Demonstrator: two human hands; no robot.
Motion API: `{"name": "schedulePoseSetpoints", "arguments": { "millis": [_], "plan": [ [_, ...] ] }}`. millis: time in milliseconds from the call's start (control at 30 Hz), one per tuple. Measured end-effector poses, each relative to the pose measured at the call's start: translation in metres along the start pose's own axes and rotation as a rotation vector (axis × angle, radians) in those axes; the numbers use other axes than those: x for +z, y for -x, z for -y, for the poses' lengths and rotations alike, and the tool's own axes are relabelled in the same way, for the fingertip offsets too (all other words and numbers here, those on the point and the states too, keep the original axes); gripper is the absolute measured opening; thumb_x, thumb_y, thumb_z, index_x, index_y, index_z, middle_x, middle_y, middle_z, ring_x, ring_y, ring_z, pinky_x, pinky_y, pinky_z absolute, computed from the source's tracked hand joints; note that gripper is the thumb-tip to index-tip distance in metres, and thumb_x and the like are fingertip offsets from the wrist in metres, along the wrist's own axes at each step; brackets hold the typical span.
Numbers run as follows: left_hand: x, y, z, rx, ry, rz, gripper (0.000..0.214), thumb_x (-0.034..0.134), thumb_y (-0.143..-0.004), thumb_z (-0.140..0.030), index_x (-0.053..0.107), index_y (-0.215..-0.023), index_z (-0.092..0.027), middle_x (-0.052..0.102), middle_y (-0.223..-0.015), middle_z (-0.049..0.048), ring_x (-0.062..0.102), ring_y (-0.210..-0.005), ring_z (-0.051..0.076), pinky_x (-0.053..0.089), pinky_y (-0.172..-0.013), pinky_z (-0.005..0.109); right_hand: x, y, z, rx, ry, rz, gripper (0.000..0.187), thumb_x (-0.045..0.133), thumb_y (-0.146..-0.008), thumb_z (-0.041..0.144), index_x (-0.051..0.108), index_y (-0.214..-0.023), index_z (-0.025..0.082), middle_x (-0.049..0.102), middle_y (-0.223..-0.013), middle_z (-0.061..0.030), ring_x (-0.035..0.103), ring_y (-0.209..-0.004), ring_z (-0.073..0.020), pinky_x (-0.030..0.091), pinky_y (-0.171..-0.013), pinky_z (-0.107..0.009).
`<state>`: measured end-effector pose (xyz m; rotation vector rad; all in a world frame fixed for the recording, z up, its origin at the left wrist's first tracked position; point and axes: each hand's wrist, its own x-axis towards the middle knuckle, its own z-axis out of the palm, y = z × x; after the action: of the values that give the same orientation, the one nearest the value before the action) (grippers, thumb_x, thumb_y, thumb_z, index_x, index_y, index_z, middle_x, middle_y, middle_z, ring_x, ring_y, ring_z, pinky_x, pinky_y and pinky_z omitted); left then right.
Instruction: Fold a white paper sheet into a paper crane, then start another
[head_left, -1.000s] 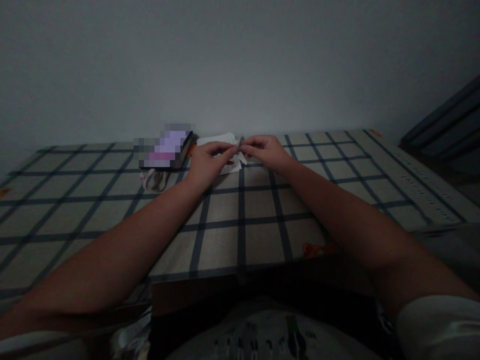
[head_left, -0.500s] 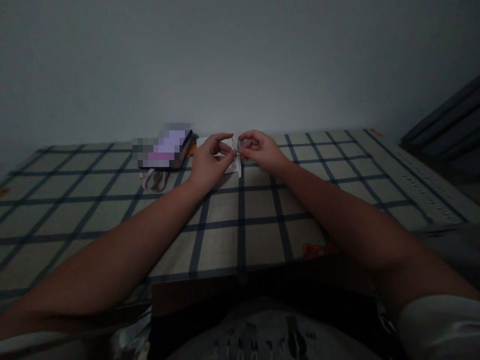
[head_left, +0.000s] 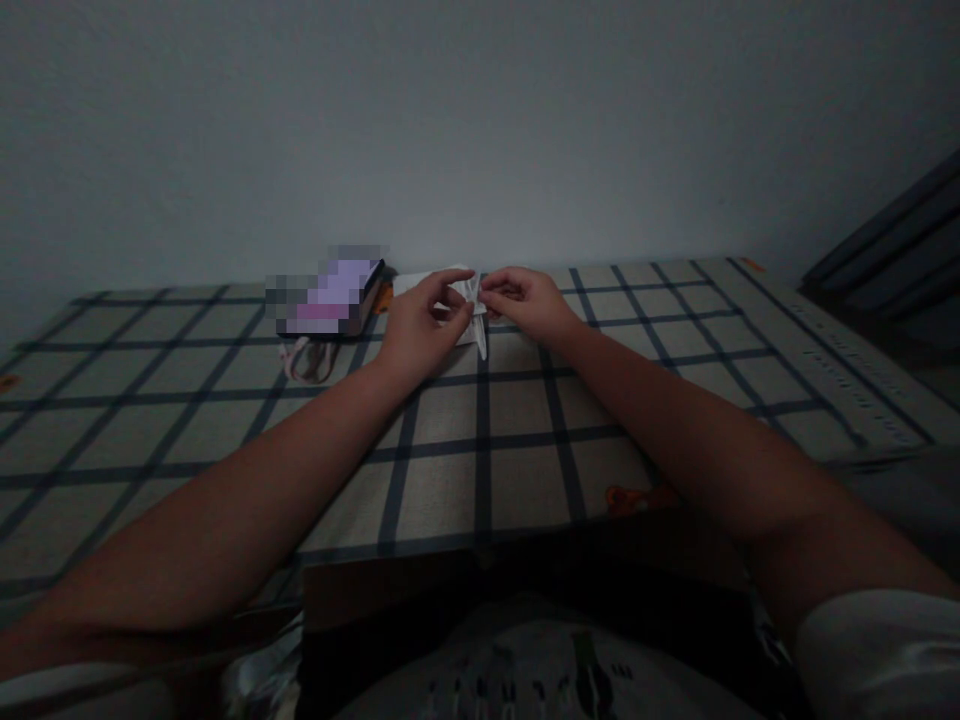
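Between my hands is a piece of folded white paper [head_left: 481, 335], with a narrow pointed flap sticking out toward me. My left hand [head_left: 424, 318] pinches its left side between thumb and fingers. At the right edge, my right hand [head_left: 529, 298] has its thumb and fingertips closed on the paper. White material [head_left: 411, 284] also shows flat behind my left hand; whether it belongs to the same piece, I cannot tell. My fingers and the dim light hide most of the folds.
A phone [head_left: 330, 295] with a blurred-out screen leans on something at the left, a pale looped cord [head_left: 309, 360] in front of it. A checked cloth [head_left: 517, 480] covers the table, which meets a plain wall [head_left: 480, 130]. Dark slanted panels [head_left: 892, 230] stand at the far right.
My right fingertips have come down and closed more tightly at the paper's right edge. The paper's upright part has shifted and its pointed flap sits slightly lower. My left hand has barely moved.
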<state>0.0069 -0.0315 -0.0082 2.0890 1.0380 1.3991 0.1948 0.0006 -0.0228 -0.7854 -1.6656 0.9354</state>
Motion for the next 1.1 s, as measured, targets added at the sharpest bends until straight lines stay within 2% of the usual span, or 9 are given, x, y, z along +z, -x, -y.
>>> {"name": "schedulePoseSetpoints", "arguments": {
  "millis": [133,267,367,433,533,600,767,967,1100],
  "plan": [
    [-0.002,0.001,-0.002,0.062,-0.075,0.085,0.043,0.067,-0.080,-0.021,0.068,-0.124,-0.023,0.067,-0.083,0.0007,0.061,-0.076,0.015,0.055,-0.080,0.028,0.000,0.001,-0.001,0.022,0.003,0.036,0.030,0.073,-0.081,0.029,0.060,-0.107,0.019,0.062,-0.072,0.0039,0.064,-0.070,-0.0117,0.057,-0.071,-0.027],
    [0.000,0.000,0.001,0.020,-0.013,0.067,0.045,0.069,-0.083,-0.027,0.064,-0.127,-0.023,0.069,-0.096,0.0044,0.063,-0.087,0.018,0.055,-0.080,0.029,-0.003,-0.001,-0.002,0.024,-0.023,0.022,0.027,0.073,-0.083,0.035,0.058,-0.099,0.020,0.063,-0.075,0.0029,0.064,-0.072,-0.0115,0.057,-0.073,-0.027],
    [0.005,-0.004,0.009,-0.106,0.176,-0.049,0.046,0.069,-0.086,-0.040,0.061,-0.128,-0.024,0.067,-0.115,0.0089,0.065,-0.100,0.021,0.056,-0.077,0.028,-0.005,-0.003,0.000,0.014,-0.049,-0.021,0.029,0.073,-0.084,0.041,0.056,-0.097,0.021,0.064,-0.081,0.0015,0.065,-0.076,-0.0117,0.057,-0.076,-0.027],
    [0.007,-0.008,0.014,-0.279,0.367,-0.073,0.040,0.065,-0.089,-0.047,0.063,-0.122,-0.023,0.067,-0.119,0.0103,0.067,-0.097,0.020,0.057,-0.073,0.029,-0.006,-0.004,0.002,-0.002,-0.070,-0.029,0.031,0.074,-0.084,0.043,0.056,-0.098,0.021,0.065,-0.083,0.0009,0.065,-0.077,-0.0117,0.057,-0.077,-0.027],
    [0.008,-0.014,0.017,-0.550,0.629,0.127,0.037,0.061,-0.091,-0.054,0.069,-0.103,-0.019,0.071,-0.101,0.0118,0.068,-0.078,0.018,0.059,-0.065,0.031,-0.004,-0.004,0.003,-0.029,-0.084,-0.014,0.034,0.074,-0.083,0.046,0.056,-0.098,0.021,0.065,-0.085,0.0004,0.065,-0.078,-0.0116,0.058,-0.077,-0.027],
    [0.007,-0.015,0.017,-0.595,0.709,0.205,0.036,0.062,-0.091,-0.054,0.070,-0.095,-0.019,0.072,-0.090,0.0106,0.067,-0.070,0.018,0.059,-0.061,0.031,-0.004,-0.003,0.002,-0.032,-0.076,-0.002,0.036,0.074,-0.082,0.048,0.056,-0.097,0.021,0.065,-0.086,0.0002,0.065,-0.079,-0.0118,0.058,-0.077,-0.027],
    [0.004,-0.017,0.016,-0.586,0.777,0.232,0.019,0.069,-0.090,-0.038,0.071,-0.092,-0.019,0.072,-0.084,0.0066,0.065,-0.062,0.013,0.058,-0.059,0.028,-0.004,-0.003,0.003,-0.029,-0.068,0.015,0.034,0.076,-0.081,0.045,0.056,-0.095,0.021,0.064,-0.085,0.0004,0.065,-0.082,-0.0131,0.058,-0.077,-0.029],
    [0.001,-0.018,0.005,-0.774,0.981,0.159,0.010,0.070,-0.092,-0.026,0.069,-0.086,-0.018,0.067,-0.069,0.0007,0.058,-0.049,0.006,0.053,-0.047,0.015,-0.003,0.000,0.009,0.003,-0.120,0.010,0.033,0.080,-0.076,0.039,0.057,-0.090,0.020,0.065,-0.087,-0.0003,0.066,-0.083,-0.0132,0.059,-0.078,-0.029],
    [0.000,-0.018,-0.002,-0.860,1.102,0.177,0.010,0.063,-0.096,-0.021,0.066,-0.089,-0.014,0.067,-0.069,0.0002,0.060,-0.049,0.005,0.054,-0.051,0.012,-0.002,0.000,0.012,0.017,-0.174,0.028,0.033,0.082,-0.075,0.038,0.058,-0.089,0.020,0.066,-0.087,0.0005,0.066,-0.081,-0.0123,0.059,-0.078,-0.029]
  ]
}}
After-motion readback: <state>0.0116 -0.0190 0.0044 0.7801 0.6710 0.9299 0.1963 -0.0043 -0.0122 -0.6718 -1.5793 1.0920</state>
